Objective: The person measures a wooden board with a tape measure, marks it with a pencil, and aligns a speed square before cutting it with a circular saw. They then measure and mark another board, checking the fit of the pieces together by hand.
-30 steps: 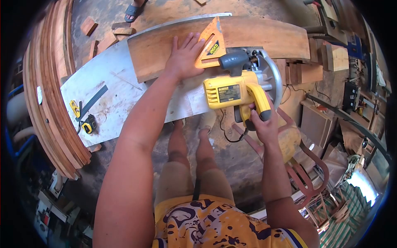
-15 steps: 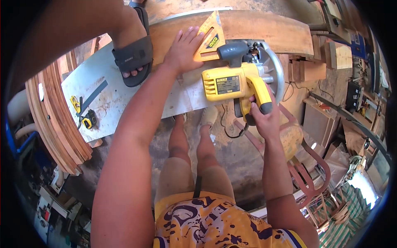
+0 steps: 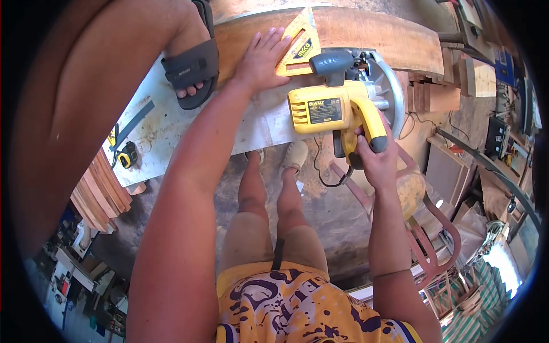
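Observation:
My left hand lies spread on the wooden board, its fingertips against the edge of a yellow triangular square. Gripped at its rear handle by my right hand is a yellow circular saw, with a dark front handle and a silver blade guard. The saw sits at the board's near edge, right beside the square. Its blade is hidden by the guard and body.
A sandalled foot rests on the white work surface at the left. Near it are a tape measure and a dark metal ruler. A pink-framed chair and wood blocks stand right.
The view has shifted a little, so the saw, square and board appear farther right. The bent leg at the left fills more of the picture. Both hands keep their places on the tools and board.

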Available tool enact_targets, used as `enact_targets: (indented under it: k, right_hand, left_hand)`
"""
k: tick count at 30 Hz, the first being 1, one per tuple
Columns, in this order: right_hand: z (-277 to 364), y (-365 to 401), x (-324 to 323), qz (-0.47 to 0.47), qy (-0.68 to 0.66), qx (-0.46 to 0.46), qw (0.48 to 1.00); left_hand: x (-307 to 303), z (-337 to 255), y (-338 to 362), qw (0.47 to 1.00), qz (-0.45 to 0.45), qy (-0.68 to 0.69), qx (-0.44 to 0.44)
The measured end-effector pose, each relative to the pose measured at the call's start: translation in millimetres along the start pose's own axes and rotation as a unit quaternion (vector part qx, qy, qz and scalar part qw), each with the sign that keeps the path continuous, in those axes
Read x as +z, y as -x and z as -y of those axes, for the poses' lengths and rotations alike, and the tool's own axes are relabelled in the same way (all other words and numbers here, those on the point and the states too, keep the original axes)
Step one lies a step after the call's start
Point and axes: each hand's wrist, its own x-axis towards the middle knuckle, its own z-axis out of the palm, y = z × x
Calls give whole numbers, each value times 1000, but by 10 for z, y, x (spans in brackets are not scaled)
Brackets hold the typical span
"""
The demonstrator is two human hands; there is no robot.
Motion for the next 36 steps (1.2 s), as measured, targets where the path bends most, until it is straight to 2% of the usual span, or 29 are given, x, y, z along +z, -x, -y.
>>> enact_targets:
  k: [19,21,36]
  right_hand:
    - [9,10,-22,8,-2,27,1000]
    - [-50,1,-12,-15,29,-3,999]
    - [5,5,14,-17,26,15,999]
  left_hand:
    - [10,57,-28,1000,3,-10,2]
    - [8,52,-12,1000,-8,-1,6]
    - [29,51,2,1000,3,-23,-5]
